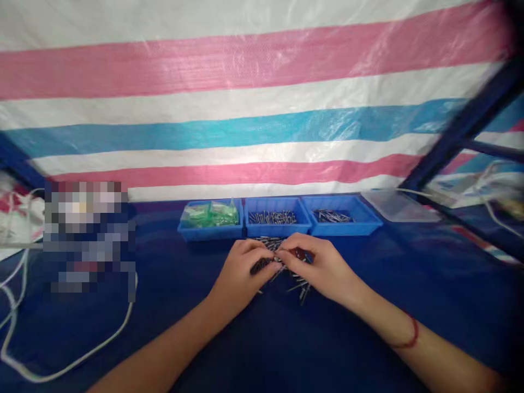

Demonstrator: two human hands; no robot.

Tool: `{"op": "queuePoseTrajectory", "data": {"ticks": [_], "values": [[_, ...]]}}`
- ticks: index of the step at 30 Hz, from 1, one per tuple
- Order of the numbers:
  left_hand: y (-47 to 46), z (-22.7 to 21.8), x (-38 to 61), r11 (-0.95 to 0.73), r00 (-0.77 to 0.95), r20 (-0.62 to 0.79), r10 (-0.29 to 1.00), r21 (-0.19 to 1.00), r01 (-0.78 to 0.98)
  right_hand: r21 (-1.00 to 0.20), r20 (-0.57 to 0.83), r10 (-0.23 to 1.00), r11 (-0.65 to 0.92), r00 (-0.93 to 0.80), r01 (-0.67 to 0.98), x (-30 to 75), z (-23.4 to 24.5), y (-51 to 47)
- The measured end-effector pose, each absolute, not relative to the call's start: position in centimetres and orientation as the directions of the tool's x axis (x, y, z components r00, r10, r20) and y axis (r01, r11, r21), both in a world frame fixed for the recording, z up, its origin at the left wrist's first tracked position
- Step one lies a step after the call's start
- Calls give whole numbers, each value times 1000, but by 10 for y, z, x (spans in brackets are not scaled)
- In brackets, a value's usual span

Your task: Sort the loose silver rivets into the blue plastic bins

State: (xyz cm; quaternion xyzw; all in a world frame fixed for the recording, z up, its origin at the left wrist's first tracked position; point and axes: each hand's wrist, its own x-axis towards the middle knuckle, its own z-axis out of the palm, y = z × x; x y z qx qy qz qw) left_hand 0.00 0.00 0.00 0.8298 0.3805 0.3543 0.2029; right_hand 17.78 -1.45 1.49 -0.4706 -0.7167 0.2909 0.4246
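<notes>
Here, the left hand (241, 270) and right hand (323, 267) meet fingertip to fingertip over the screw pile (286, 267), pinching screws between them; the pile lies directly beneath, just before the middle tray (275, 218).

blue trays (272, 230): 3 | clear tray (399, 206): 1 | hands (239, 275): 2 | screws (301, 286): many (uncountable pile)
</notes>
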Motion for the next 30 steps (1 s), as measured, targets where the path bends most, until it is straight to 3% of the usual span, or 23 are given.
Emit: {"op": "queuePoseTrajectory", "data": {"ticks": [14, 24, 27, 30], "values": [[5, 8, -7, -621, 421, 459, 783, 624, 474, -815, 347, 920, 392, -182, 427, 185, 15, -8], [2, 9, -9, -621, 409, 470, 782, 639, 454, -691, 429, 844, 536, -321, 485, 190, 19, -6], [0, 9, -8, -631, 453, 443, 774, 606, 485, -603, 514, 842, 492, -167, 628, 207, 25, 0], [-2, 9, -8, -711, 591, 405, 698, 496, 499, -474, 623, 780, 328, 48, 817, 235, 27, 12]]}}
